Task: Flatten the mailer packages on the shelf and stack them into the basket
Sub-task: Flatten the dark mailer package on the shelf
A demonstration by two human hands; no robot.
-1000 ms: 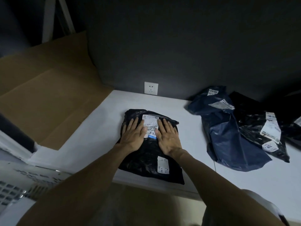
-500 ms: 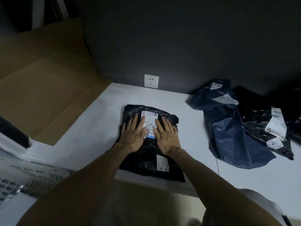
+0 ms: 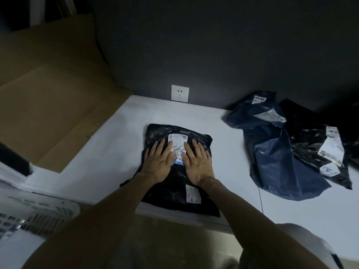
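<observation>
Wall (image 3: 213, 45) in dark grey fills the far side. Cardboard (image 3: 48, 113) lies flat at the left, beside the white shelf (image 3: 108, 152). On the shelf's right, a blue mailer (image 3: 275, 152) sprawls, touching a crumpled mailer (image 3: 310, 148) in black further right. A black mailer (image 3: 174, 193) lies at the shelf's near edge, centre, its near end overhanging. A white basket (image 3: 35, 214) sits at the near left, below the shelf. The hands lie flat side by side on the black mailer, fingers straight: left hand (image 3: 158, 162) and right hand (image 3: 198, 164) press either side of its label (image 3: 177, 144). A socket (image 3: 179, 93) is on the wall.
</observation>
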